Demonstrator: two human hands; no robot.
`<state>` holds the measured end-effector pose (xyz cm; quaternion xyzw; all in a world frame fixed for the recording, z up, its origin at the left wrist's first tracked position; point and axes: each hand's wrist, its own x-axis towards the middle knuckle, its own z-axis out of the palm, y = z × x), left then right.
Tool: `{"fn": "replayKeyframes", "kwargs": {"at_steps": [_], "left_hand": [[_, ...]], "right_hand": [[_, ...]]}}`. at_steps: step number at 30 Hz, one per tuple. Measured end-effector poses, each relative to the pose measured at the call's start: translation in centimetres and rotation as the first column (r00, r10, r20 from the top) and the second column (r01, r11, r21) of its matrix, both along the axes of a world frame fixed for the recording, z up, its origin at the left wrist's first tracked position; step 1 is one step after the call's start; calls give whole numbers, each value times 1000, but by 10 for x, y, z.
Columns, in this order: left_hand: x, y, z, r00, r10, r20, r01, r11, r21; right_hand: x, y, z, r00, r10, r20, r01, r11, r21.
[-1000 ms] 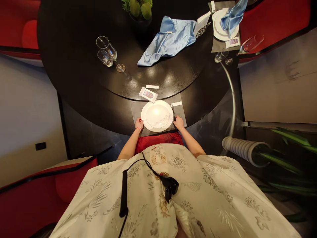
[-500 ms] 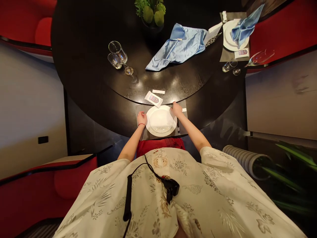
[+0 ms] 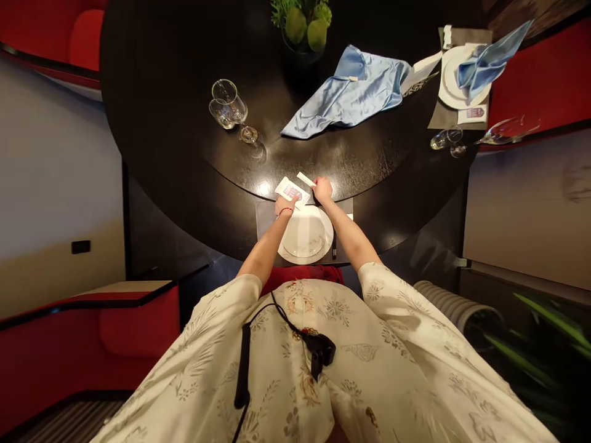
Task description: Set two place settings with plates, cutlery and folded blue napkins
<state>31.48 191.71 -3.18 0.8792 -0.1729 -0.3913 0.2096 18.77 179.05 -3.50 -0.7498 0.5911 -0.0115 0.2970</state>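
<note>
A white plate (image 3: 306, 236) lies on a grey placemat (image 3: 265, 215) at the near edge of the round black table (image 3: 175, 123). Just beyond the plate, my left hand (image 3: 285, 203) rests on a small white packet with a printed label (image 3: 291, 191). My right hand (image 3: 322, 187) pinches one end of a thin white paper strip (image 3: 305, 179), which is lifted at an angle beside the packet. Dark chopsticks (image 3: 333, 247) lie right of the plate.
On the raised inner disc are a wine glass (image 3: 233, 109) with a small tumbler, a crumpled blue napkin (image 3: 348, 92) and a green plant (image 3: 302, 24). A second setting (image 3: 462, 80) with a blue napkin and glasses sits far right. Red seats surround the table.
Both hands left the plate's sides and reached forward past it. The left hand now lies on the packet and the right hand has taken hold of the paper strip, turning it.
</note>
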Motion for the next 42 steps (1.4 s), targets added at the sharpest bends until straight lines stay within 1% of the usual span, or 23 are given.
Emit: {"fn": "replayKeyframes", "kwargs": {"at_steps": [2,3,5,7,8,9,10,11,13,14,16,18,19,21,23,26,28,30,31,33,37,40,42], "left_hand": [[-4,-1,0,997,73,35,-75,996,53],[-6,-2,0,994,96,43,-98,994,46],[-7,-3,0,993,112,37,-112,994,-8],[-8,-4,-2,993,114,26,-112,992,-60],[-8,-3,-4,994,109,27,-106,991,-87],[-8,-3,-6,994,101,39,-96,989,-115],[-7,-2,-8,994,91,56,-82,986,-142],[-6,0,-10,994,76,75,-62,984,-169],[-2,5,-15,995,34,97,-11,974,-226],[1,10,-17,995,15,95,10,966,-257],[10,24,-21,998,-2,61,22,947,-321],[22,47,-24,999,31,9,-25,929,-368],[29,63,-24,998,57,-10,-56,922,-383],[42,102,-24,993,114,-21,-113,912,-395],[53,148,-22,983,185,-6,-173,903,-394],[60,217,-20,961,274,29,-244,894,-375],[58,253,-20,958,279,59,-244,909,-339],[51,276,-20,967,241,81,-210,937,-281],[46,283,-21,974,212,85,-185,950,-250],[35,289,-22,985,153,78,-135,971,-197],[18,284,-26,994,85,70,-73,985,-158],[17,281,-27,996,45,72,-36,991,-132],[21,281,-27,997,14,74,-5,993,-114]], "right_hand": [[-24,6,-6,981,-139,133,131,989,65],[-40,13,-8,951,-228,210,211,972,102],[-80,36,-10,833,-426,353,382,904,190],[-126,72,-9,675,-606,421,529,795,297],[-148,94,-9,606,-675,421,582,737,344],[-169,117,-8,557,-727,402,622,686,378],[-187,140,-8,525,-766,371,655,642,399],[-202,162,-8,512,-795,326,679,607,413],[-222,200,-11,525,-818,236,702,572,424],[-227,213,-14,541,-816,202,703,571,424],[-232,230,-20,575,-800,172,699,590,404],[-234,236,-26,611,-774,167,691,624,364],[-234,236,-29,633,-758,159,685,644,342],[-235,233,-33,683,-718,131,661,685,308],[-237,229,-34,728,-679,97,633,719,287],[-240,225,-34,766,-640,62,607,752,258],[-241,225,-33,773,-631,59,604,761,237],[-241,225,-31,774,-630,63,605,766,217],[-240,225,-31,774,-629,65,607,768,206],[-240,224,-29,777,-625,75,606,775,178],[-239,218,-24,802,-586,114,577,810,105],[-233,198,-16,837,-534,123,535,844,24],[-224,174,-9,864,-485,138,491,871,-15]]}}
